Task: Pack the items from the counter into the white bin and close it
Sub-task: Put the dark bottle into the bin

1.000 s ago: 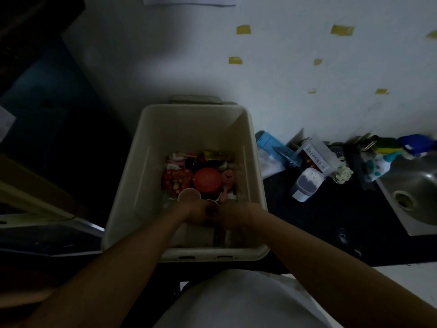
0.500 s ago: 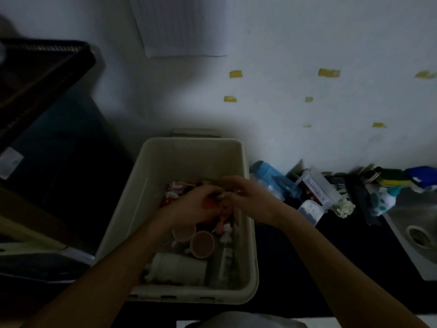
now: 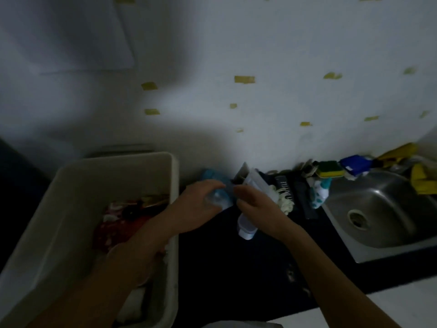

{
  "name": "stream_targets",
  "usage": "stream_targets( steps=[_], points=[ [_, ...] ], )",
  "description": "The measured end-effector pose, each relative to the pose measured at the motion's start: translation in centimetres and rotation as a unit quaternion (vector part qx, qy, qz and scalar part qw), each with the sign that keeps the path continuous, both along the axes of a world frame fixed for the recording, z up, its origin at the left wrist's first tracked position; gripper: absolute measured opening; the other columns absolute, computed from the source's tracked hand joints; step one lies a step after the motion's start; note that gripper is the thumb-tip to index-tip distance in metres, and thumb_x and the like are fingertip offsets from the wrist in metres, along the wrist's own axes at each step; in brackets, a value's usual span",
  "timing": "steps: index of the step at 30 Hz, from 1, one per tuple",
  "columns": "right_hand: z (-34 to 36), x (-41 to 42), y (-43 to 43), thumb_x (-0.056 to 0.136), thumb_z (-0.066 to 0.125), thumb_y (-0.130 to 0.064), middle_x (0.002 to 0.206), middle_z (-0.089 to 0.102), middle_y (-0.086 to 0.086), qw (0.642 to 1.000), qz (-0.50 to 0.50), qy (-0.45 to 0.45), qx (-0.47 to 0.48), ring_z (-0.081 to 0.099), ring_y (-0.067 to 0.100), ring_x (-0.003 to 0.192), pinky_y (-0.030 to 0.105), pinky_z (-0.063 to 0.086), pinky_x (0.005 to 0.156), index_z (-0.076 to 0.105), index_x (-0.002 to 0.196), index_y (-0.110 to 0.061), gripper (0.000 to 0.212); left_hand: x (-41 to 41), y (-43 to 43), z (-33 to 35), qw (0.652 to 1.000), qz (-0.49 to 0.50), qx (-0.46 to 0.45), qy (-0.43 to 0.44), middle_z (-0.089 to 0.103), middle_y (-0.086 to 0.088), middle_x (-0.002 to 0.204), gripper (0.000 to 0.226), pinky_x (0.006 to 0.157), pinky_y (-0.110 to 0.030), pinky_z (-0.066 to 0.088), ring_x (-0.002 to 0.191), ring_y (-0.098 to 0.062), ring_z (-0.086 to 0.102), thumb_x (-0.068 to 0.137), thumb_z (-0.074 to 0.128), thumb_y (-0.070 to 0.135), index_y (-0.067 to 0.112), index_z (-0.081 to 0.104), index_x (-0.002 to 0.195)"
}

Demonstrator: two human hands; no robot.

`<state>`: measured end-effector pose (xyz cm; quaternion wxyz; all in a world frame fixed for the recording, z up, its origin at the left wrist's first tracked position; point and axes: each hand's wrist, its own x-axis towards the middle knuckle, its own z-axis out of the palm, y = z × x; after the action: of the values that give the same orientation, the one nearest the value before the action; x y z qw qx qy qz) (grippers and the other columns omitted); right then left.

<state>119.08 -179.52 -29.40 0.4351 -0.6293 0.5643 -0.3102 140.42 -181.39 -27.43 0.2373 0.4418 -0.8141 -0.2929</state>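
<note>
Standing open and part full at the left edge of the counter (image 3: 224,268): white bin (image 3: 71,209). Curling the left hand (image 3: 198,204) round a blue clear pouch (image 3: 218,201) near the back edge; closing the right hand (image 3: 256,205) over a white-capped jar (image 3: 246,229). Probably light, both: pouch soft and slippery, best pinched mid-body; jar stiff, best gripped round its sides.

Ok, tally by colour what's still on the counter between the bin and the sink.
Blue: 1, blue pouch in the left hand
White: 2, capped container in the right hand, frilly piece
White and teal: 1, bottle
Clear: 1, box
Dark: 2, lettered pack, long strip
Total: 7 made out in the dim light; sponge and the rest behind the sink not counted.
</note>
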Motion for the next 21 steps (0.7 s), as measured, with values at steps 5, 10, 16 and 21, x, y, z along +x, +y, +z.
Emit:
stream_targets(
  steps=[5,10,16,21],
  points=[
    [-2.0,-7.5,-0.1,0.097,0.051,-0.009,0.124,0.058,-0.017,0.999,-0.020,-0.009,0.047,0.054,-0.003,0.116,0.017,0.043,0.098,0.054,0.132,-0.023,0.039,-6.7,-1.3,-2.3,0.999,-0.025,0.038,0.010,0.048,0.015,0.134,0.052,0.106,-0.022,0.035,0.126,-0.002,0.045,0.085,0.065,0.035,0.026,0.051,0.134],
    [-4.5,-12.4,-0.8,0.097,0.052,-0.013,0.130,0.059,-0.005,0.996,-0.069,-0.012,0.059,0.056,0.008,0.118,0.015,0.048,0.091,0.056,0.130,-0.019,0.033,-12.1,-2.6,-4.9,0.993,-0.031,0.110,-0.007,0.043,0.018,0.139,0.048,0.099,-0.004,0.028,0.123,0.012,0.037,0.092,0.062,0.033,0.034,0.044,0.137],
    [-6.5,-15.0,-2.3,0.097,0.052,-0.015,0.123,0.061,-0.006,0.996,-0.057,-0.004,0.070,0.057,0.005,0.114,0.028,0.047,0.101,0.057,0.130,-0.017,0.034,-15.6,-3.4,-7.8,0.986,0.027,0.163,0.018,0.049,0.017,0.131,0.040,0.091,-0.007,0.034,0.118,0.002,0.045,0.092,0.060,0.029,0.031,0.049,0.131],
    [-8.3,-16.5,-4.8,0.090,0.054,-0.008,0.119,0.062,0.003,0.993,-0.109,0.018,0.044,0.058,0.015,0.110,0.026,0.047,0.093,0.061,0.125,-0.011,0.035,-16.2,-3.5,-10.3,0.975,0.088,0.201,0.026,0.053,0.012,0.129,0.037,0.091,-0.013,0.038,0.118,-0.005,0.050,0.092,0.060,0.026,0.030,0.052,0.129]
  ],
)
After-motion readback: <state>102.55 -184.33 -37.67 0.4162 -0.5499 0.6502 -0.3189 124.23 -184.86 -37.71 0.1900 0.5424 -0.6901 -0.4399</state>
